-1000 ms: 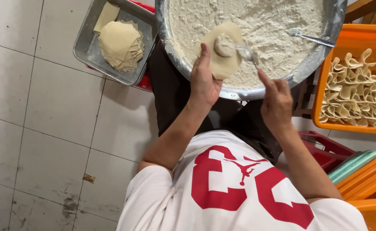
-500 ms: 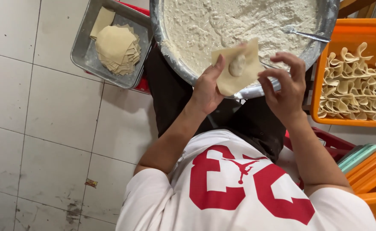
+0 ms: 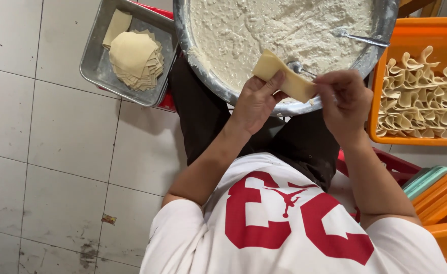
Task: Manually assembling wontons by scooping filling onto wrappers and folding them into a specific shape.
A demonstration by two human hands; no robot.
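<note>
Head view: left hand (image 3: pixel 256 101) and right hand (image 3: pixel 346 99), each grip pinching one folded wrapper (image 3: pixel 283 80) over the filling bowl (image 3: pixel 213 76).

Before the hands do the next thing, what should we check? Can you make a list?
1. Wrapper held by both hands: ok. The left hand grips it from below, the right hand pinches its right end.
2. Wrapper folded over: ok, it looks doubled.
3. Filling sealed inside: cannot tell, the fold hides it.
4. Spoon out of the way: cannot tell, it sits right behind the wrapper, near the right fingers.
5. Bowl has filling left: ok, it is nearly full.
6. More wrappers ready: ok, a stack lies in the tray.
</note>
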